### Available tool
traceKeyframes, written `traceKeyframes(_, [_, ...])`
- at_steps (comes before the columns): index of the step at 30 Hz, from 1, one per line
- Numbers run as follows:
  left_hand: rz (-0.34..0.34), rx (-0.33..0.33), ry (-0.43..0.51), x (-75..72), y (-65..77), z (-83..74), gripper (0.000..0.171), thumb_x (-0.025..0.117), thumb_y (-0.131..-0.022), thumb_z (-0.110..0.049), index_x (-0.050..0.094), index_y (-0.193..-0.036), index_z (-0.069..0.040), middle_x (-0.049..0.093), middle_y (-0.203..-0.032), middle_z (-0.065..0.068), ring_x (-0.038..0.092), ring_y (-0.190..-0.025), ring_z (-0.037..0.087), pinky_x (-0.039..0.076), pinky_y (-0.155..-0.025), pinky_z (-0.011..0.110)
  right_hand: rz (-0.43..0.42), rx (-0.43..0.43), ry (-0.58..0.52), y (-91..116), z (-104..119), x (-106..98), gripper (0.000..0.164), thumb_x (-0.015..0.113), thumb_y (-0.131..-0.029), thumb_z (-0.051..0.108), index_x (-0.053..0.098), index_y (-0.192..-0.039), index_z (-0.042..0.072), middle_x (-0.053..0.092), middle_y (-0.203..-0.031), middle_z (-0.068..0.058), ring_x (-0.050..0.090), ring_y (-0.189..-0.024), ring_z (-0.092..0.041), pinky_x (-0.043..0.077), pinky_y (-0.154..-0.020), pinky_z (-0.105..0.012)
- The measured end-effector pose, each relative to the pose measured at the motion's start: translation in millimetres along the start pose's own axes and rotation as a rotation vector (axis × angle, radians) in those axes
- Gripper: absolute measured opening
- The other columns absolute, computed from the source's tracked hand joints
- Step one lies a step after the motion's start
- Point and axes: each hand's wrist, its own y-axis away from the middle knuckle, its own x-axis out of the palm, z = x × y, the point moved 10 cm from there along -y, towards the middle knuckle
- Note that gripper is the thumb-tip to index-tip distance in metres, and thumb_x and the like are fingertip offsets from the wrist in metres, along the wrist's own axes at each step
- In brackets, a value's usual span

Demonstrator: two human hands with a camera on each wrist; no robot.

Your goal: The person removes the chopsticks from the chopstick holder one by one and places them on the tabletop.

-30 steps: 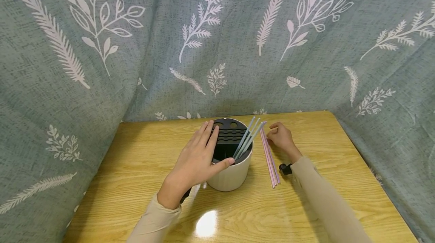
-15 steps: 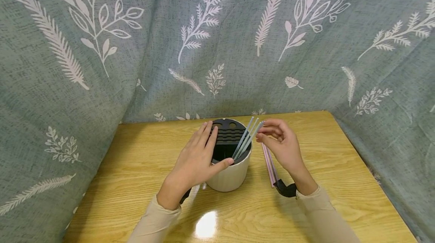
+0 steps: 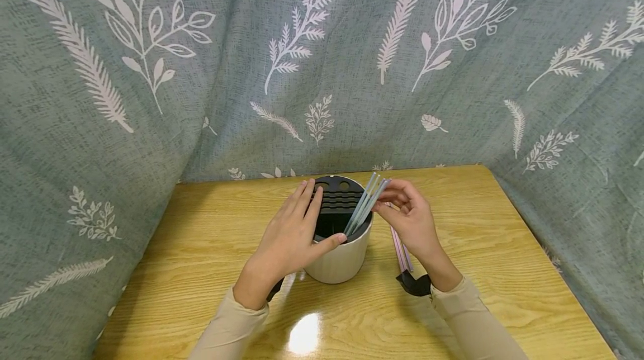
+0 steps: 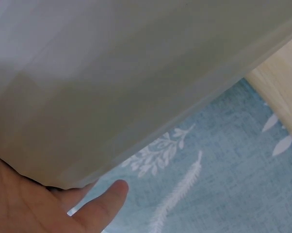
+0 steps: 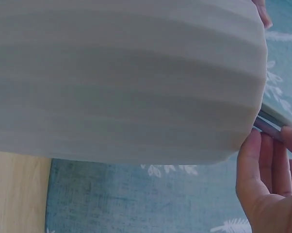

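A ribbed off-white pot (image 3: 336, 264) with a black slotted insert (image 3: 344, 202) stands on the table. Several thin light blue straw-like sticks (image 3: 363, 202) lean to the right out of its front opening. My left hand (image 3: 288, 240) rests over the pot's left rim, fingers extended and thumb along the front edge. My right hand (image 3: 412, 220) pinches the blue sticks near the right rim; the right wrist view shows thumb and fingers around them (image 5: 268, 127). Pink and purple sticks (image 3: 399, 251) lie on the table under my right hand, partly hidden by it and the wrist camera.
The wood-grain table (image 3: 211, 254) ends just behind the pot. A grey-green curtain (image 3: 226, 69) with white leaf patterns hangs at the back and both sides. A bright light reflection lies on the table near the front.
My right hand has come from beside the pink and purple sticks left to the pot's rim and taken hold of the blue sticks, which now stand closer together. My left hand stays put.
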Motion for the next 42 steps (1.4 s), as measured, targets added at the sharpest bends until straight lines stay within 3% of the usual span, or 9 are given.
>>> traceKeyframes(4, [0.002, 0.005, 0.000, 0.7, -0.3, -0.7, 0.104, 0.030, -0.092, -0.081, 0.020, -0.159, -0.003, 0.006, -0.166, 0.013, 0.001, -0.152, 0.025, 0.016, -0.120, 0.044, -0.018, -0.040, -0.032, -5.3, 12.1, -3.4, 0.035, 0.060, -0.088, -0.021, 0.054, -0.122, -0.013, 0.069, -0.105, -0.008, 0.068, -0.095, -0.018, 0.057, -0.081, -0.029])
traceKeyframes(8, [0.004, 0.005, -0.002, 1.1, -0.6, -0.5, 0.103, 0.029, -0.092, -0.081, 0.019, -0.160, -0.004, 0.005, -0.166, 0.013, 0.001, -0.152, 0.025, 0.016, -0.120, 0.044, -0.055, -0.155, -0.093, -20.6, 43.9, -14.3, 0.034, 0.063, -0.087, -0.022, 0.055, -0.119, -0.014, 0.067, -0.101, -0.015, 0.069, -0.092, -0.022, 0.058, -0.079, -0.033])
traceKeyframes(13, [0.001, 0.005, -0.004, 0.7, -0.1, -0.4, 0.103, 0.029, -0.092, -0.081, 0.019, -0.160, -0.003, 0.005, -0.166, 0.013, 0.001, -0.152, 0.025, 0.016, -0.120, 0.044, -0.117, -0.293, -0.322, -40.0, 89.1, -37.9, 0.037, 0.064, -0.085, -0.024, 0.051, -0.119, -0.019, 0.065, -0.099, -0.026, 0.069, -0.091, -0.033, 0.059, -0.078, -0.040])
traceKeyframes(16, [-0.001, 0.007, -0.002, 0.6, 0.1, -0.5, 0.103, 0.030, -0.092, -0.080, 0.019, -0.159, -0.003, 0.006, -0.166, 0.014, 0.002, -0.152, 0.025, 0.016, -0.120, 0.045, -0.181, -0.304, -0.463, -46.4, 103.2, -56.2, 0.040, 0.060, -0.083, -0.029, 0.049, -0.120, -0.019, 0.064, -0.097, -0.029, 0.069, -0.089, -0.037, 0.059, -0.077, -0.042])
traceKeyframes(20, [0.000, 0.009, -0.001, 0.9, 0.1, -0.7, 0.103, 0.030, -0.092, -0.080, 0.019, -0.159, -0.003, 0.006, -0.166, 0.014, 0.001, -0.152, 0.025, 0.016, -0.120, 0.045, -0.273, -0.272, -0.477, -49.4, 102.3, -82.3, 0.039, 0.055, -0.084, -0.031, 0.050, -0.121, -0.018, 0.063, -0.095, -0.027, 0.068, -0.088, -0.036, 0.060, -0.075, -0.039])
traceKeyframes(25, [0.006, 0.006, 0.001, 1.1, 0.1, -0.3, 0.103, 0.030, -0.092, -0.080, 0.018, -0.160, -0.003, 0.005, -0.166, 0.013, 0.000, -0.152, 0.024, 0.014, -0.120, 0.043, -0.278, -0.092, -0.219, -53.2, 57.3, -106.5, 0.039, 0.060, -0.090, -0.020, 0.051, -0.127, -0.011, 0.068, -0.097, -0.018, 0.068, -0.087, -0.028, 0.059, -0.075, -0.032])
traceKeyframes(32, [0.016, 0.010, 0.007, 2.5, -1.0, -0.7, 0.103, 0.030, -0.092, -0.081, 0.018, -0.160, -0.004, 0.003, -0.167, 0.013, 0.000, -0.152, 0.024, 0.015, -0.120, 0.044, -0.169, 0.320, 0.221, -42.4, -60.0, -132.0, 0.041, 0.063, -0.097, -0.002, 0.047, -0.135, 0.000, 0.067, -0.100, -0.002, 0.067, -0.089, -0.018, 0.058, -0.079, -0.031])
traceKeyframes(39, [0.015, 0.011, 0.007, 2.9, -0.3, 0.6, 0.102, 0.030, -0.093, -0.080, 0.017, -0.160, -0.005, 0.003, -0.167, 0.012, -0.001, -0.152, 0.024, 0.014, -0.120, 0.044, -0.067, 0.585, 0.361, -24.2, -150.3, -138.8, 0.053, 0.059, -0.100, 0.002, 0.034, -0.145, -0.008, 0.057, -0.122, -0.033, 0.064, -0.103, -0.037, 0.054, -0.089, -0.050])
traceKeyframes(42, [0.012, 0.010, 0.001, 2.6, 0.0, 1.0, 0.102, 0.030, -0.093, -0.080, 0.017, -0.160, -0.005, 0.002, -0.167, 0.012, 0.000, -0.152, 0.025, 0.014, -0.120, 0.044, -0.043, 0.650, 0.375, -18.7, -175.0, -137.4, 0.053, 0.059, -0.100, 0.002, 0.035, -0.145, -0.009, 0.057, -0.123, -0.034, 0.062, -0.105, -0.042, 0.054, -0.088, -0.052])
